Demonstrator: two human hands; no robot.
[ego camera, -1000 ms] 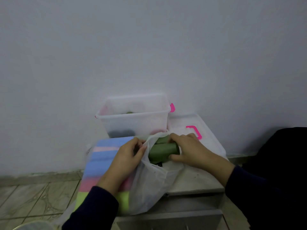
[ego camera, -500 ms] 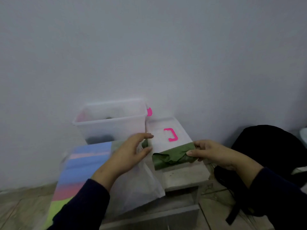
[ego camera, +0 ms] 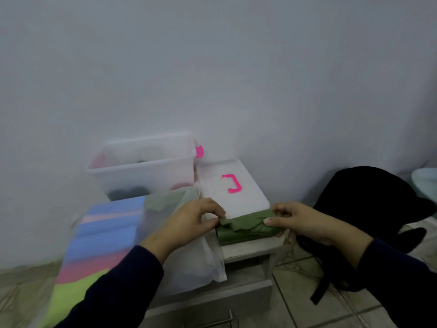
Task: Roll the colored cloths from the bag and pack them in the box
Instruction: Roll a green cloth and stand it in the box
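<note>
A green cloth (ego camera: 248,227) lies half-rolled on the small grey table, just in front of the box lid. My left hand (ego camera: 189,221) pinches its left end and my right hand (ego camera: 293,220) pinches its right end. The translucent white plastic bag (ego camera: 189,261) sags over the table's front left, under my left wrist, with more green cloth showing inside near its mouth. The clear plastic box (ego camera: 144,169) with pink latches stands open at the back left; dark and pink shapes show through its wall.
The box's white lid (ego camera: 236,197) with a pink handle lies flat behind the cloth. A striped blue, pink and lime sheet (ego camera: 99,245) lies left of the bag. A black bag (ego camera: 366,200) sits on the tiled floor at right. A wall stands close behind.
The green cloth came out of the bag and moved right onto the table. My left hand left the bag's mouth and took the cloth's left end. The view shifted right.
</note>
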